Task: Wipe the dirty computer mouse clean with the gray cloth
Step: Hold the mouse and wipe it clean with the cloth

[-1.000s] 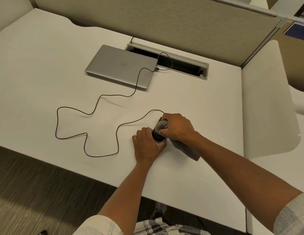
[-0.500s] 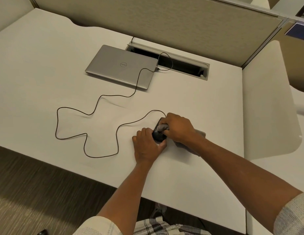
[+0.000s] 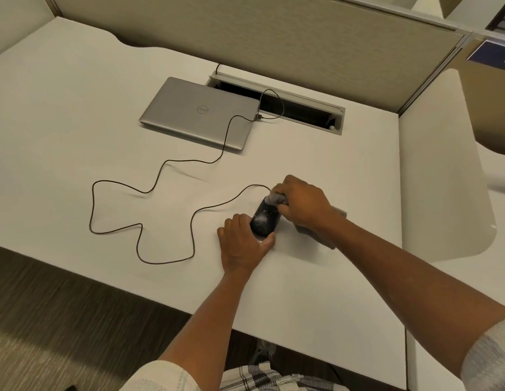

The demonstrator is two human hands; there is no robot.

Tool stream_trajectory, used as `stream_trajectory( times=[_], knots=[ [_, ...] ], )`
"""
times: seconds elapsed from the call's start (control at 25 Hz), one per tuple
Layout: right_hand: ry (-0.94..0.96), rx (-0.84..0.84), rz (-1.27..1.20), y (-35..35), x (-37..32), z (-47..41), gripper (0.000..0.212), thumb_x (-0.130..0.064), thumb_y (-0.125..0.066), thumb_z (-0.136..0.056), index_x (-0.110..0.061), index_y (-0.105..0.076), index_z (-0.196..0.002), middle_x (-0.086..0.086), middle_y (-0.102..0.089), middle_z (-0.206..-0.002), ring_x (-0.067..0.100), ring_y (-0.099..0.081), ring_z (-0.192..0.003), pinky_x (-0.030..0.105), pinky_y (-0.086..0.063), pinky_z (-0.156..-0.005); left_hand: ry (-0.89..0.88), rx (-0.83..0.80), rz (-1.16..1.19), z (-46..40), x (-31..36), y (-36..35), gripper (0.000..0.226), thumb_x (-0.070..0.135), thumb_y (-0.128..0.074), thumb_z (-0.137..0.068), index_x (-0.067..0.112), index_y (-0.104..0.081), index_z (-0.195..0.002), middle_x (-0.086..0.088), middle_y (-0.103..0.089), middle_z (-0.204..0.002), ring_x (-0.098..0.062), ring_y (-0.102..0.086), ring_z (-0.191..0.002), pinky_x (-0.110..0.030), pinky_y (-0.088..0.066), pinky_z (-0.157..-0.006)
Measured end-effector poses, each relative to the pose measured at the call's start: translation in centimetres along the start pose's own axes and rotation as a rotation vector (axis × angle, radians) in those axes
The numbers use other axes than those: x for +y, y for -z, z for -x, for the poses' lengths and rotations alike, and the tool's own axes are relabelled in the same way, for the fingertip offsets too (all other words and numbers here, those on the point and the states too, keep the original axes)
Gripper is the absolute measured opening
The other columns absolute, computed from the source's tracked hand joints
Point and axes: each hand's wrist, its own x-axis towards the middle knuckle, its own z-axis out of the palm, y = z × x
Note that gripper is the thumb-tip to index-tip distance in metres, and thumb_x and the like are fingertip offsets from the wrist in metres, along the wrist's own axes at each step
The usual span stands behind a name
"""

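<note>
Between the hands: one mouse, left hand gripping its near end, right hand pinching one cloth onto its far end.

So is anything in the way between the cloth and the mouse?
Nothing visible. The right hand already presses the cloth onto the far end of the mouse, while the left hand holds its near end.

The mouse cable loops across the tabletop left of the hands, toward the front edge. A closed laptop and open cable slot lie near the back edge. Partition walls bound the back and right edges.
</note>
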Motion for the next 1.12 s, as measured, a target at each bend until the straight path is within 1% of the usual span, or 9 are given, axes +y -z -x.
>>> stream_trajectory(
  times=[0.12,0.32,0.52,0.64,0.76,0.84,0.96,1.0,1.12],
  knots=[
    [-0.027,-0.014,-0.037,-0.7,-1.9,-1.7,0.028,-0.025,-0.060,-0.084,-0.025,-0.062,-0.113,0.000,-0.060,-0.107,0.024,-0.060,-0.091,0.033,-0.043,-0.070,0.001,0.005,0.016,0.0,0.0,0.0,0.055,0.065,-0.066,-0.066,0.018,-0.052,-0.092,0.003,-0.053,-0.085,-0.022,-0.048,-0.080,-0.035,-0.035,-0.070],
    [0.032,-0.050,-0.023,-2.3,-3.4,-0.7,0.021,-0.022,-0.060,-0.081,-0.024,-0.066,-0.101,-0.002,-0.066,-0.099,0.022,-0.062,-0.090,0.036,-0.051,-0.073,0.018,0.007,0.019,-0.1,0.0,-0.2,0.055,0.069,-0.061,-0.067,0.019,-0.052,-0.090,0.004,-0.054,-0.083,-0.020,-0.048,-0.079,-0.033,-0.031,-0.070],
    [0.125,-0.199,-0.189,-1.2,-1.3,2.5,0.017,-0.030,-0.064,-0.082,-0.030,-0.070,-0.098,-0.011,-0.069,-0.095,0.013,-0.063,-0.085,0.035,-0.053,-0.071,0.032,0.010,0.042,-0.2,0.1,-0.2,0.045,0.058,-0.063,-0.066,0.020,-0.049,-0.085,0.005,-0.051,-0.079,-0.024,-0.050,-0.077,-0.035,-0.031,-0.067],
    [0.045,-0.137,-0.281,0.0,0.9,2.2,0.019,-0.024,-0.065,-0.079,-0.024,-0.071,-0.096,-0.005,-0.071,-0.096,0.015,-0.064,-0.088,0.039,-0.053,-0.079,0.012,0.026,0.006,-0.1,0.1,-0.2,0.053,0.065,-0.066,-0.064,0.019,-0.051,-0.088,0.003,-0.052,-0.081,-0.023,-0.048,-0.078,-0.036,-0.034,-0.069],
    [-0.066,-0.028,-0.281,1.0,2.1,-0.3,0.029,-0.017,-0.065,-0.079,-0.018,-0.068,-0.108,0.005,-0.067,-0.103,0.023,-0.061,-0.093,0.039,-0.051,-0.084,0.004,0.023,-0.012,-0.1,0.0,-0.3,0.057,0.068,-0.064,-0.065,0.019,-0.052,-0.091,0.002,-0.053,-0.085,-0.023,-0.048,-0.080,-0.037,-0.036,-0.070],
    [-0.071,-0.088,-0.309,1.1,2.0,-2.1,0.039,-0.014,-0.066,-0.079,-0.015,-0.063,-0.118,0.008,-0.066,-0.110,0.027,-0.061,-0.100,0.033,-0.049,-0.082,0.007,0.016,-0.012,-0.1,-0.1,-0.4,0.057,0.068,-0.064,-0.066,0.019,-0.052,-0.092,0.002,-0.053,-0.086,-0.023,-0.048,-0.081,-0.038,-0.038,-0.071],
    [-0.110,-0.209,-0.335,0.0,1.7,-3.1,0.065,-0.023,-0.072,-0.079,-0.016,-0.048,-0.139,0.007,-0.056,-0.131,0.027,-0.054,-0.117,0.030,-0.042,-0.088,0.009,0.022,0.001,-0.1,-0.1,-0.5,0.057,0.068,-0.064,-0.065,0.019,-0.051,-0.091,0.003,-0.052,-0.085,-0.022,-0.048,-0.080,-0.037,-0.036,-0.071],
    [-0.118,-0.198,-0.331,-0.4,1.8,-3.0,0.069,-0.026,-0.074,-0.079,-0.017,-0.046,-0.142,0.007,-0.055,-0.134,0.027,-0.053,-0.119,0.030,-0.040,-0.089,0.007,0.027,0.002,0.0,-0.1,-0.5,0.056,0.068,-0.064,-0.065,0.020,-0.051,-0.090,0.003,-0.052,-0.085,-0.022,-0.048,-0.080,-0.037,-0.035,-0.071],
    [-0.100,-0.089,-0.364,-1.1,2.6,-2.6,0.061,-0.031,-0.079,-0.077,-0.018,-0.058,-0.133,0.005,-0.062,-0.129,0.026,-0.054,-0.119,0.027,-0.036,-0.088,0.003,0.037,0.001,0.0,-0.1,-0.5,0.056,0.068,-0.065,-0.065,0.020,-0.050,-0.089,0.004,-0.052,-0.084,-0.022,-0.048,-0.079,-0.037,-0.034,-0.070]
  ],
)
